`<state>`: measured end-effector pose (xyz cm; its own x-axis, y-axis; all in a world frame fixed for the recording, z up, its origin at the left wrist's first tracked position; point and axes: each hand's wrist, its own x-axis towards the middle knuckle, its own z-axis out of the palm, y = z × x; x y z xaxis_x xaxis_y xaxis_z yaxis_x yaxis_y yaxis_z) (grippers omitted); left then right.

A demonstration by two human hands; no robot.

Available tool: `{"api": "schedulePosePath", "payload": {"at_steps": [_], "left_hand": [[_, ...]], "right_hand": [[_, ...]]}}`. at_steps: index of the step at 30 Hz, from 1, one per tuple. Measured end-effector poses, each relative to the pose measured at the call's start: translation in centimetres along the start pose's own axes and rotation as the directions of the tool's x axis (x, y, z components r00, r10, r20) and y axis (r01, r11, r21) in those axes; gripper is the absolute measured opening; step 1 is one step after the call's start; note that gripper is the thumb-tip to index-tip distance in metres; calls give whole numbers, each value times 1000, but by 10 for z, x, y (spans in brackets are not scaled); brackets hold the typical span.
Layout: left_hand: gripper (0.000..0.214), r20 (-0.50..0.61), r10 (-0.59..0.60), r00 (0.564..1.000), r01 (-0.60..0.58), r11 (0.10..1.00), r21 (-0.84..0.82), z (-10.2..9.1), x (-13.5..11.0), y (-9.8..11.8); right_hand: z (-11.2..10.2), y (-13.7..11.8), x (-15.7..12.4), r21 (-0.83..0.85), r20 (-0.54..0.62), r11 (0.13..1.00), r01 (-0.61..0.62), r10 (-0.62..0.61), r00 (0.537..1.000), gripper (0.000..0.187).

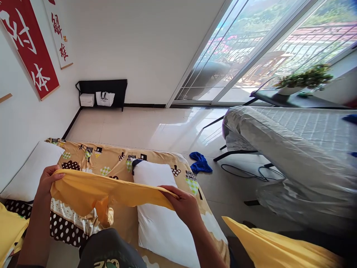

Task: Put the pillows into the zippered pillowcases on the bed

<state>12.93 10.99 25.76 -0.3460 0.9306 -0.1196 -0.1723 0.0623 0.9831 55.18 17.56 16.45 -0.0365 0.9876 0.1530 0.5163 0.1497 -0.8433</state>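
A yellow pillowcase (125, 191) hangs stretched between my two hands, its top edge pulled nearly straight and its lower part bunched in the middle. My left hand (48, 183) pinches one upper corner, thumb on top. At the other end, my right hand (182, 206) grips the opposite corner. Below and behind the cloth, a white pillow (164, 230) lies on the bed, partly covered from view by the pillowcase and my right hand. The bed has a tan patterned sheet (111, 156). Another white pillow (30, 169) rests at the bed's left end, beside my left hand.
More yellow fabric lies at the lower left (11, 230) and lower right (273, 242). A blue cloth (200, 163) is on the floor by the bed. To the right stands a plastic-wrapped mattress (279, 137). A black bench (117, 93) holds a bag and box.
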Motion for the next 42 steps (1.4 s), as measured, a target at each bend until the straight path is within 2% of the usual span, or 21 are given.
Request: {"api": "schedulePosePath", "payload": {"at_steps": [7, 17, 27, 39, 42], "left_hand": [[33, -34, -27, 999, 26, 999, -46, 1, -8, 1], [37, -22, -73, 997, 71, 995, -67, -15, -1, -12], [34, -66, -80, 995, 75, 994, -78, -14, -8, -12], [38, -44, -50, 998, 48, 998, -37, -23, -6, -17], [33, -15, 40, 999, -39, 998, 58, -27, -3, -14]], "right_hand": [[0, -8, 0, -7, 17, 1000, 20, -20, 1000, 39], [2, -3, -2, -25, 17, 999, 46, -46, 999, 40], [3, -10, -2, -47, 32, 996, 71, -69, 997, 39], [2, -11, -2, -56, 34, 995, 86, -84, 996, 45], [1, -15, 0, -32, 42, 994, 101, -100, 994, 45]]}}
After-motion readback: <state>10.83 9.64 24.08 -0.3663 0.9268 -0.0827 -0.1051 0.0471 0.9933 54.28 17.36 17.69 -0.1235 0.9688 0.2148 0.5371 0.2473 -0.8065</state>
